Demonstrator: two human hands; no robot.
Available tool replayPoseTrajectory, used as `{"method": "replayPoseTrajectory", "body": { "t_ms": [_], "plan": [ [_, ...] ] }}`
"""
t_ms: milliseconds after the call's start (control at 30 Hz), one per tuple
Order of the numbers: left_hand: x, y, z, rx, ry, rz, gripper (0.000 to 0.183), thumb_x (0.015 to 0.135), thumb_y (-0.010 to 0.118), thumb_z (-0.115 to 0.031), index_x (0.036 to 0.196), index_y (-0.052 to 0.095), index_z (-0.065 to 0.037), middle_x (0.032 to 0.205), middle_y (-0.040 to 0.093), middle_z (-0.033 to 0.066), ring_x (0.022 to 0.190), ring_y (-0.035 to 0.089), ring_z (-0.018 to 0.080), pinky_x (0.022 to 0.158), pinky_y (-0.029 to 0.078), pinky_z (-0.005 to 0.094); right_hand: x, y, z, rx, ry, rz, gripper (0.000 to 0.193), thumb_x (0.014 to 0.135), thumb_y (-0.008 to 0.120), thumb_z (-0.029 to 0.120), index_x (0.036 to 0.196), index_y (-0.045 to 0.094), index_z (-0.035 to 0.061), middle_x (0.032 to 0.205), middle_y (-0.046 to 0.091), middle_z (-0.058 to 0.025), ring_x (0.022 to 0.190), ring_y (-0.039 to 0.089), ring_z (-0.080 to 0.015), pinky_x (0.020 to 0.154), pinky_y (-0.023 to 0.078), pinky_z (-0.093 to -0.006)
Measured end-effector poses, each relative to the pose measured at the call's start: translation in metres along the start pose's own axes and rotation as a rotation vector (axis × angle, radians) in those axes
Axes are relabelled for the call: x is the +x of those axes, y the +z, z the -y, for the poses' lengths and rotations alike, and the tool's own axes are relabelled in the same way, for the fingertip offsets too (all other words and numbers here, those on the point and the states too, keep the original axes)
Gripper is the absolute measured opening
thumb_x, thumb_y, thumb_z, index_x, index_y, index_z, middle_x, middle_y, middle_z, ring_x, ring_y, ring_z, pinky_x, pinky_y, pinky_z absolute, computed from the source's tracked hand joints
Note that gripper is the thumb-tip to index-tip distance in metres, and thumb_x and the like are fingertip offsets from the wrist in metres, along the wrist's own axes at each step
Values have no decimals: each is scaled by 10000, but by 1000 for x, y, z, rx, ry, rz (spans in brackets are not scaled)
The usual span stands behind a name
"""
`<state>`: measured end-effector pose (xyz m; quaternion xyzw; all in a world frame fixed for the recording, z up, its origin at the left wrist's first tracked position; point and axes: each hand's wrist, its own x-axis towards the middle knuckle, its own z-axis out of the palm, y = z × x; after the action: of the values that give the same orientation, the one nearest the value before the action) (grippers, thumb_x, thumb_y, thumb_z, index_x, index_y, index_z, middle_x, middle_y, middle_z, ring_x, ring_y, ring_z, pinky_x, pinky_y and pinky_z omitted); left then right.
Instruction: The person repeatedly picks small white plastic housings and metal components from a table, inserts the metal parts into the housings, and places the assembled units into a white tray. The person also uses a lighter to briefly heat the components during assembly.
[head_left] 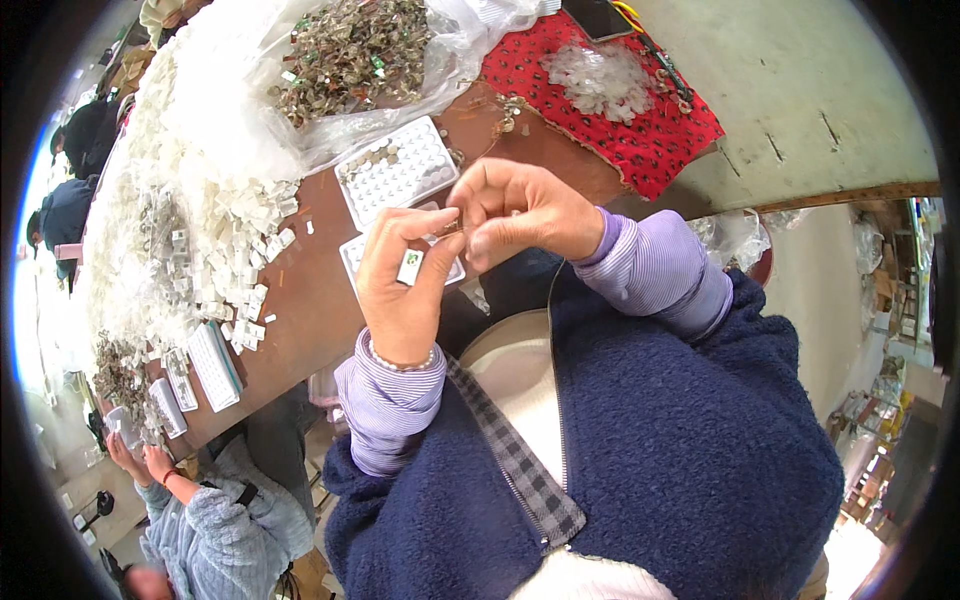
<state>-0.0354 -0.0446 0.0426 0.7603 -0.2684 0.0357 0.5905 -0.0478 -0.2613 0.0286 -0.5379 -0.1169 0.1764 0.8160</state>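
My left hand [403,290] is closed, its thumb and fingertips pinched together above a white tray. A small white rectangular piece with a green mark [410,265] shows between its thumb and fingers. Fingertips of my right hand [525,215] meet the left ones in a pinch. Something small and thin sits where they meet, too small to make out. Just beyond lies a white pitted tray [440,165] with several silvery discs [378,157] in its far-left pits. My left hand partly covers a second white tray [349,250].
A clear plastic bag [440,75] bears a heap of small metal clips [350,55]. Many small white pieces [235,215] cover the table's left side. Transparent flakes [600,80] lie on red patterned cloth [660,150]. A co-worker's hands [150,460] work at lower left.
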Motion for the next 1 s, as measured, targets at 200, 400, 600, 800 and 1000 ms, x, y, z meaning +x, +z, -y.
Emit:
{"method": "replayPoseTrajectory", "body": {
  "t_ms": [200, 400, 600, 800, 1000],
  "plan": [
    [-13, -15, -3, -365, -439, 5, 230, 929, 792, 5, 1155, 764, -32, 1075, 723, 15, 874, 585, 68, 786, 484, 230, 1, 20, -4, -575, -281, -255, 145, 922, 786, 28, 909, 642, 26, 850, 666, -63, 837, 707, -172, 710, 550, -347],
    [-15, -24, 6, -580, -618, -103, 136, 983, 740, -12, 1115, 739, -43, 1075, 778, 35, 797, 571, 36, 706, 455, 193, 6, 24, 8, -1156, -693, -249, 274, 787, 843, -15, 839, 578, 31, 798, 623, -102, 748, 630, -292, 672, 508, -376],
    [-10, -21, 11, -463, -486, -99, 161, 1001, 702, -3, 1158, 704, -41, 1067, 777, 68, 676, 519, 6, 568, 398, 185, 7, 16, 4, -1077, -663, -296, 281, 788, 862, 1, 821, 586, 41, 816, 651, -77, 779, 635, -260, 690, 509, -368],
    [-4, -11, 3, -385, -438, -109, 224, 1007, 705, 0, 1229, 691, -29, 1002, 760, 36, 698, 553, 16, 576, 417, 183, 15, 17, -4, -1087, -672, -288, 169, 812, 831, 67, 908, 692, 64, 859, 692, -72, 881, 706, -301, 926, 539, -439],
    [-8, -35, 8, -373, -437, -43, 369, 995, 739, -17, 1358, 676, -47, 980, 751, 17, 724, 574, 18, 614, 458, 182, 31, 27, -1, -1243, -698, -209, 158, 818, 803, 71, 910, 674, 60, 851, 680, -73, 861, 698, -291, 975, 528, -478]
  ]
}}
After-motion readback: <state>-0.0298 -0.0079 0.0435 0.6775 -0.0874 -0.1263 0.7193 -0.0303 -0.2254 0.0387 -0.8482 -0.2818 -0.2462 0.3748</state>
